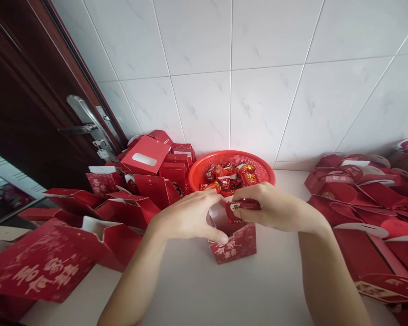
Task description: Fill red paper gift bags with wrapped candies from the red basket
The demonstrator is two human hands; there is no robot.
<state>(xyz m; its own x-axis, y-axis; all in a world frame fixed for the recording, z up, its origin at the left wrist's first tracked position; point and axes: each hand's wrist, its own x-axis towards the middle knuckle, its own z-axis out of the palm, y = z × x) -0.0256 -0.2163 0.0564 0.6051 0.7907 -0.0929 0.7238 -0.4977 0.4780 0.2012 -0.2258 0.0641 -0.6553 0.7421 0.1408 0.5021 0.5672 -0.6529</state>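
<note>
A small red gift box (240, 244) with pale printed characters stands on the white table, its top open toward me. Around its left side my left hand (197, 217) is closed, with the thumb on the front edge. Above the opening, my right hand (261, 206) pinches a red wrapped candy (234, 213) that carries a small white patch. Part of the candy is hidden by the fingers. Just behind both hands sits a red plastic basket (204, 164) with a mesh wall, and wrapped candies (224, 181) in red and gold lie in it.
Several open red boxes (122, 208) crowd the left of the table (190, 290). More red boxes (370, 253) with white oval pieces are piled at right. A tiled wall (200, 113) rises behind, and a dark door with a metal handle (81, 113) stands at left.
</note>
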